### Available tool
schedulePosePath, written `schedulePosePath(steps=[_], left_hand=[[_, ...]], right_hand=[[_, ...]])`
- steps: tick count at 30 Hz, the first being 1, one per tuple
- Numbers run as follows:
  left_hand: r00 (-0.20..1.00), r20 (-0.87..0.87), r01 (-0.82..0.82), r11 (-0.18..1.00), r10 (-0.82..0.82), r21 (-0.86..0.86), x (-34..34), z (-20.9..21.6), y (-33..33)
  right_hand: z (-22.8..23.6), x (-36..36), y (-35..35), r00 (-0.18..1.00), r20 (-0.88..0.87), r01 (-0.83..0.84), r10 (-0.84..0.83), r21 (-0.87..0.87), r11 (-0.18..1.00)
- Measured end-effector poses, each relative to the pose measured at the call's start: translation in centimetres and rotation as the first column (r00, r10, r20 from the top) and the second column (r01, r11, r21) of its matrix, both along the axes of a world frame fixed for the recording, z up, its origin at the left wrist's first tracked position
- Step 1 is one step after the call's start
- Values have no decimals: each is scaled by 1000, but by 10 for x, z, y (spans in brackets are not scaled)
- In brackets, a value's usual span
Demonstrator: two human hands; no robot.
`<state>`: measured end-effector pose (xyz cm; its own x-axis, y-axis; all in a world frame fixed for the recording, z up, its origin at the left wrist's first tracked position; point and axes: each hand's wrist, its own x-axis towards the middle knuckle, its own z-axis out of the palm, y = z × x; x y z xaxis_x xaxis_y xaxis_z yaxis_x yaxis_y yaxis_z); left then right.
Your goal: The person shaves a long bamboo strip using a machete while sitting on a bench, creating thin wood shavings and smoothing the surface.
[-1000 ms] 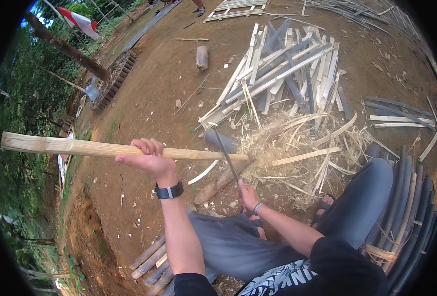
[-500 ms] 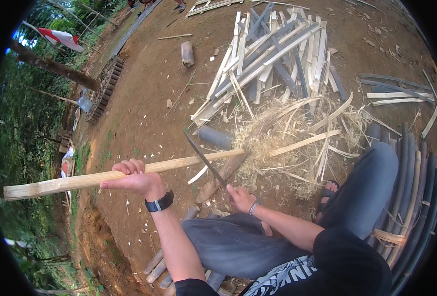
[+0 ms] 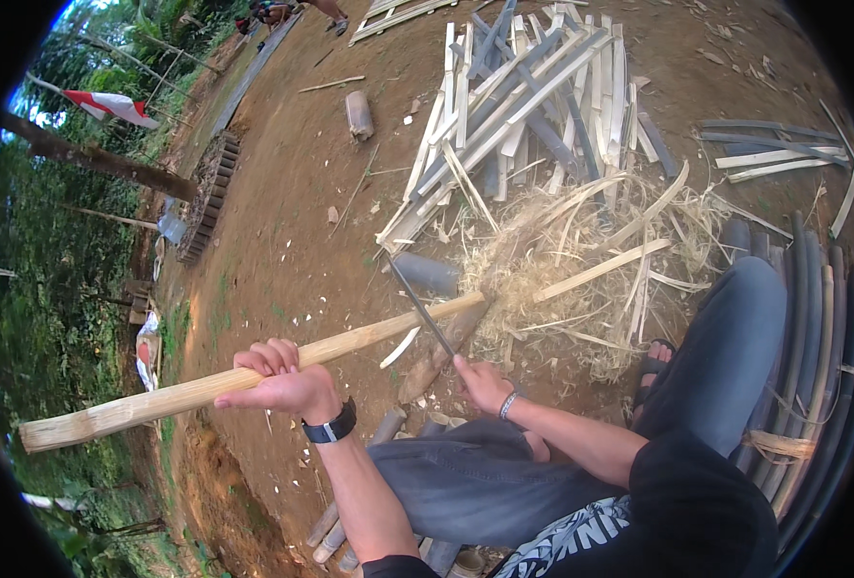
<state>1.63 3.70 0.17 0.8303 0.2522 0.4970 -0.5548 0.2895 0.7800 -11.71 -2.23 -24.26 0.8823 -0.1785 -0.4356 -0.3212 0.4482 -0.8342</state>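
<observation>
My left hand (image 3: 284, 379), with a watch on its wrist, is wrapped round a long pale bamboo strip (image 3: 172, 398) from below. The strip slants from the lower left up to the right. Its far end rests on a short wooden block (image 3: 449, 354) on the ground. My right hand (image 3: 486, 384) grips a long dark knife (image 3: 420, 306) by its handle, which the fingers mostly hide. The blade points up and to the left and crosses the strip near its far end, seemingly against it. Beyond the block lies a heap of pale shavings (image 3: 586, 279).
A pile of split bamboo strips (image 3: 533, 106) lies ahead, with a few more strips (image 3: 774, 154) at right. A dark bamboo piece (image 3: 425, 274) lies by the block. Tied bamboo poles (image 3: 801, 385) flank my right leg. A bamboo stub (image 3: 359, 116) and a flag (image 3: 109, 105) are farther off.
The strip's left end has dropped and my left hand has come lower and to the right with it. My right hand and the knife sit slightly farther right. The whole view has shifted a little.
</observation>
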Motion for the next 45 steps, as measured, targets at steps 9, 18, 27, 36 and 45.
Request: schedulePosePath(steps=[9,18,27,36,45], left_hand=[[999,-5,47,999,-48,-15,-5,-2,-10],[999,0,52,998,-52,18,-5,-3,-12],[999,8,46,999,-46,28,-3,-3,-13],[999,-5,39,999,-39,38,-1,2,-17],[999,-32,-9,1000,10,15,8,6,-14]], right_hand=[[-3,-1,7,995,51,90,-84,-142,986],[-1,3,20,964,237,170,-124,-186,968],[-2,1,12,996,18,89,-89,-33,995],[-40,10,16,981,-135,160,-141,151,975],[-28,8,22,993,-54,100,-103,-65,993]])
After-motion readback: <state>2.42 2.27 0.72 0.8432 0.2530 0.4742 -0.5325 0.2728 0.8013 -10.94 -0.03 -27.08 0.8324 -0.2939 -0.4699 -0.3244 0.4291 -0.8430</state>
